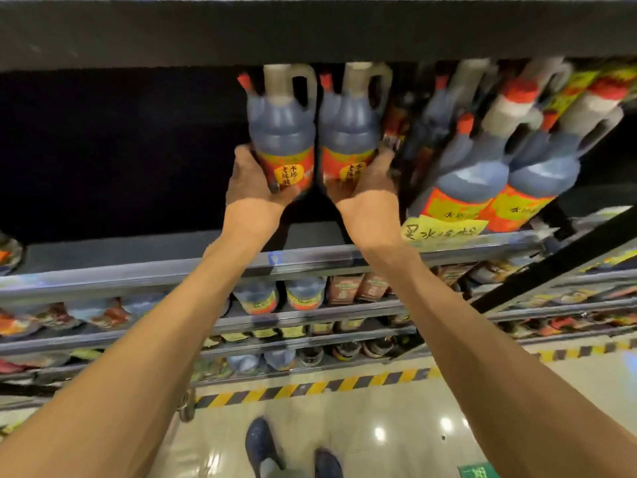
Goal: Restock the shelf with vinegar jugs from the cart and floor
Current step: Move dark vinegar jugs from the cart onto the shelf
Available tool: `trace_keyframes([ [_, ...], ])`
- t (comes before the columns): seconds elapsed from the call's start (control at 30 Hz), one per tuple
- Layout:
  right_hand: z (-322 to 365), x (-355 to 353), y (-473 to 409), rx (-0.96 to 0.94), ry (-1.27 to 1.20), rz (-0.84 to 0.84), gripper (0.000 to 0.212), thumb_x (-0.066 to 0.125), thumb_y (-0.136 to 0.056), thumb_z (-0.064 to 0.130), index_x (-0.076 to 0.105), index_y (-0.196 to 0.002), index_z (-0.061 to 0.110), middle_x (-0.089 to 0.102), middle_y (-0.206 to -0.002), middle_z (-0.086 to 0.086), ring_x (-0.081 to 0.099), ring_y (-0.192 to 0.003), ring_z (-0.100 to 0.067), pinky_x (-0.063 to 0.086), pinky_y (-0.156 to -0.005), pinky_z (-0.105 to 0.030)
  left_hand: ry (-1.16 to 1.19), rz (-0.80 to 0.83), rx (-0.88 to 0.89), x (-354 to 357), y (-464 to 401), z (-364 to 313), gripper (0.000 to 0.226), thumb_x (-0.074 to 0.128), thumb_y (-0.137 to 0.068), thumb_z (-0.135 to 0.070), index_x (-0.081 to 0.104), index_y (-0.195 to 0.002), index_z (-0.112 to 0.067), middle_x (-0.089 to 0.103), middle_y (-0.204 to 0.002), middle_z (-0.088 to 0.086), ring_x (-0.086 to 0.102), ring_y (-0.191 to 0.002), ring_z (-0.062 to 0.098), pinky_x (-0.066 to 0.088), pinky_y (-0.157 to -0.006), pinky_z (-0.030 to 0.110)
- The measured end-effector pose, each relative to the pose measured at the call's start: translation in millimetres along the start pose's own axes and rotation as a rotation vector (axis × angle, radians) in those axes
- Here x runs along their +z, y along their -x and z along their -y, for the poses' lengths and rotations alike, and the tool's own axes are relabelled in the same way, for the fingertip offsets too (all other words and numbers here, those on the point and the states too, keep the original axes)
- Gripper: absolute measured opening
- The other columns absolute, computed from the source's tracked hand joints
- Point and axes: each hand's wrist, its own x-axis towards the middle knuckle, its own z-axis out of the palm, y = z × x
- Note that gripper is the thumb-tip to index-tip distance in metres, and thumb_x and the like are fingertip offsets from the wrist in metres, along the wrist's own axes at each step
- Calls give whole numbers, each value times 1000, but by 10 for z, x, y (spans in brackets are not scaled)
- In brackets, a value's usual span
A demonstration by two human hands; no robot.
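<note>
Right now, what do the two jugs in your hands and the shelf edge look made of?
Left jug and right jug: probably translucent plastic, dark liquid showing through, moulded loop handles, glossy printed labels. Shelf edge: seemingly metal or clear plastic strip, with a dull grey sheen.

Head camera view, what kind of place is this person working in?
Most likely a supermarket aisle. Tiered shelves hold rows of matching vinegar jugs, a handwritten yellow price tag hangs on the shelf edge, and each hand, left hand and right hand, holds one jug at the shelf.
</note>
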Motion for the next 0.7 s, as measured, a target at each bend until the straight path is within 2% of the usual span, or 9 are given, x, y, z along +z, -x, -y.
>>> trace_keyframes([
  [0.07, 72, 33, -90, 6, 86, 10, 90, 82, -77, 43, 34, -144, 5, 52, -140, -18, 56, -123, -38, 51, -99, -47, -3, -12, 23, 67, -109, 22, 70, 88, -76, -23, 42, -126, -7, 62, -125, 8, 63, -105, 21, 47, -86, 28],
  [0.13, 122, 51, -182, 2, 300, 29, 102, 76, -85, 52, 23, -151, -4, 31, -156, -22, 42, -137, -37, 42, -110, -40, 12, -23, 37, 113, -195, 41, 69, 88, -76, -24, 42, -126, -9, 64, -126, 8, 64, -111, 23, 48, -89, 29],
  [0.2, 131, 70, -262, 8, 393, 32, 106, 67, -91, 57, 11, -158, -3, 16, -163, -23, 31, -147, -34, 37, -113, -36, 28, -32, 58, 171, -250, 38, 68, 87, -78, -25, 43, -127, -11, 65, -123, 7, 65, -108, 19, 49, -88, 27],
  [0.27, 149, 83, -307, 30, 347, 45, 101, 64, -96, 50, 4, -161, 0, 9, -167, -21, 22, -153, -32, 35, -115, -37, 37, -41, 74, 218, -294, 36, 66, 86, -79, -26, 44, -127, -12, 66, -121, 5, 64, -105, 15, 48, -86, 25],
  [0.37, 135, 120, -366, 15, 353, 12, 94, 58, -100, 47, 1, -162, 3, 8, -170, -18, 12, -157, -31, 26, -120, -38, 48, -60, 111, 283, -381, 53, 65, 86, -79, -29, 45, -126, -13, 66, -124, 5, 65, -112, 19, 52, -93, 32],
  [0.47, 92, 199, -391, -21, 399, -44, 93, 52, -102, 49, 2, -161, -2, 12, -169, -21, 15, -156, -35, 21, -123, -39, 24, -85, 147, 348, -427, 55, 69, 85, -80, -30, 44, -133, -12, 62, -132, 7, 62, -120, 24, 51, -101, 40],
  [0.57, 69, 272, -399, -64, 415, -182, 93, 57, -100, 48, 11, -159, -8, 20, -164, -30, 26, -151, -43, 28, -121, -44, 34, -102, 168, 395, -435, 69, 71, 84, -82, -30, 43, -137, -13, 60, -135, 6, 61, -123, 22, 51, -104, 42],
  [0.63, 66, 301, -414, -41, 427, -166, 94, 55, -100, 50, 8, -160, -6, 16, -165, -29, 25, -151, -41, 32, -119, -43, 48, -106, 176, 427, -453, 84, 71, 84, -82, -29, 43, -138, -13, 60, -136, 5, 61, -124, 21, 52, -105, 44],
  [0.7, 63, 310, -410, -58, 402, -239, 94, 62, -97, 47, 14, -159, -6, 24, -162, -30, 32, -148, -43, 39, -114, -45, 57, -106, 174, 448, -475, 84, 71, 84, -82, -29, 43, -139, -14, 61, -137, 4, 61, -124, 20, 51, -105, 43],
])
